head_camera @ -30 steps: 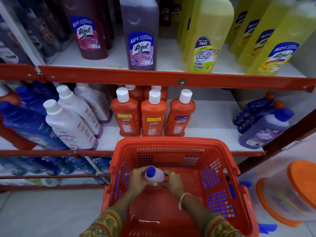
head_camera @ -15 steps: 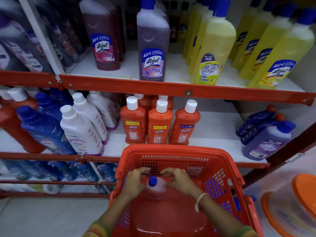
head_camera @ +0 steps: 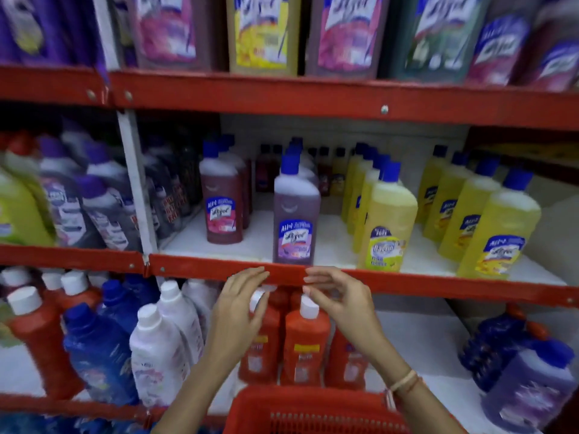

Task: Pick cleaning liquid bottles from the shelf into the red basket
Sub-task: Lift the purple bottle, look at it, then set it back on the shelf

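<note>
A purple cleaning liquid bottle (head_camera: 296, 214) with a blue cap stands at the front of the middle shelf, just above both my hands. My left hand (head_camera: 239, 308) and my right hand (head_camera: 340, 300) are raised side by side in front of the red shelf rail (head_camera: 203, 270), fingers apart and holding nothing. The far rim of the red basket (head_camera: 313, 408) shows at the bottom edge, below my wrists. The bottle I held earlier is out of view.
A maroon bottle (head_camera: 222, 211) stands left of the purple one, and yellow bottles (head_camera: 388, 227) fill the shelf's right side. Orange bottles with white caps (head_camera: 305, 343) stand on the lower shelf behind my hands. Blue and white bottles (head_camera: 156, 349) lean at lower left.
Both hands let go of the bottle in the basket and rose to the middle shelf rail. The view tilted up, so most of the basket dropped out of sight.
</note>
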`<act>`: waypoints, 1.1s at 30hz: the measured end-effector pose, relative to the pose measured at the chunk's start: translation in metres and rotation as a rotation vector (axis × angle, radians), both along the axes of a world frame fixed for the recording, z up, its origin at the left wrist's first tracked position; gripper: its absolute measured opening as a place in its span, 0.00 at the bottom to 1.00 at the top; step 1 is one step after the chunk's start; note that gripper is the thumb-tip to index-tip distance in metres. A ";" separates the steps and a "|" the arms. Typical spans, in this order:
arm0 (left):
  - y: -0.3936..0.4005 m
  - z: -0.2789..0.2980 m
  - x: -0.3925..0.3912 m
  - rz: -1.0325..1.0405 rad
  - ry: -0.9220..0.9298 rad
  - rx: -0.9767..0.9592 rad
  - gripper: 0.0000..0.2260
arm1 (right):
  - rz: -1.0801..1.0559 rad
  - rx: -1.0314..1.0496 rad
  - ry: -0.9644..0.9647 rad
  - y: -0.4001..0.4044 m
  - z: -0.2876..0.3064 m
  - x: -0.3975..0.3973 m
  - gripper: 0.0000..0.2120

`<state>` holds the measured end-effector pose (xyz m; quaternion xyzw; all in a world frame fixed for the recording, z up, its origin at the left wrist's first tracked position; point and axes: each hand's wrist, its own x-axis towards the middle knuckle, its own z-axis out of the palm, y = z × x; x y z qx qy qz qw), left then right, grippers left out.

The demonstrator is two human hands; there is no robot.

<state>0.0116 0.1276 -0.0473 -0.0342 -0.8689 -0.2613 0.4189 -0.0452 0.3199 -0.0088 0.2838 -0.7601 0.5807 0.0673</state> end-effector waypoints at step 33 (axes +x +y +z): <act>-0.048 0.007 -0.061 0.290 -0.371 -0.296 0.28 | -0.735 0.005 0.776 -0.043 0.086 -0.027 0.31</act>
